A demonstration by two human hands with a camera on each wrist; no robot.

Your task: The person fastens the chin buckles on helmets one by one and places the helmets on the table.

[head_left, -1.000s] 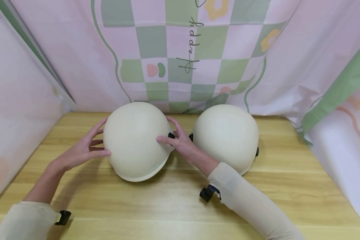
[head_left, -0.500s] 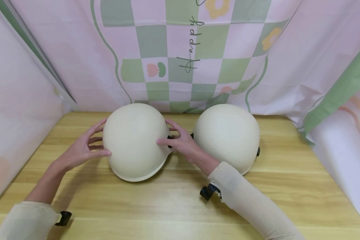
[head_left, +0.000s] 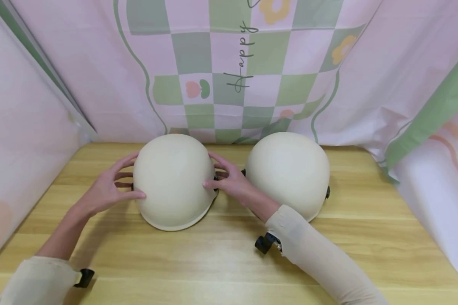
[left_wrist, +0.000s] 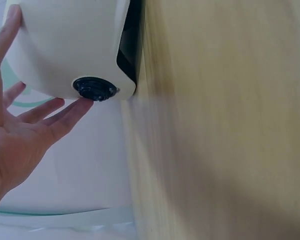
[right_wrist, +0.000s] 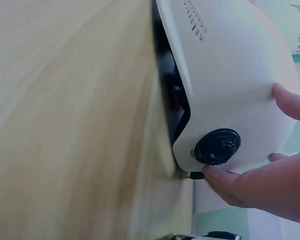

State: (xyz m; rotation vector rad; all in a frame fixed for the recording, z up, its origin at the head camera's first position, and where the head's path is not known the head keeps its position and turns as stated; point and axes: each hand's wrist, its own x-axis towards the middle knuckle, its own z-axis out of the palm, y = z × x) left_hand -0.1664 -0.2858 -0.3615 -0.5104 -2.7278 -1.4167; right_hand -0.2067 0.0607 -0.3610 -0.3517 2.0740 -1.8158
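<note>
A cream helmet [head_left: 173,182] rests on the wooden table between both hands, dome up. My left hand [head_left: 110,188] holds its left side with spread, curved fingers; in the left wrist view a fingertip touches a black round knob [left_wrist: 95,89] on the shell. On the opposite side my right hand [head_left: 230,180] grips the shell, thumb on the dome, other fingers partly hidden behind it. The right wrist view has another black knob [right_wrist: 217,146] beside those fingertips and small vent slots [right_wrist: 194,20] in the shell. The helmet's inside is mostly hidden.
A second cream helmet [head_left: 288,173] stands right of the first, close to the right forearm. Behind the table [head_left: 198,267] hangs a checkered curtain [head_left: 229,55], with more cloth at both sides. Black wrist cameras hang below the sleeves.
The held helmet has turned slightly between the hands, its front vents passing out of the head view and a left knob coming into sight. Its top has shifted a little nearer; the other helmet stays put.
</note>
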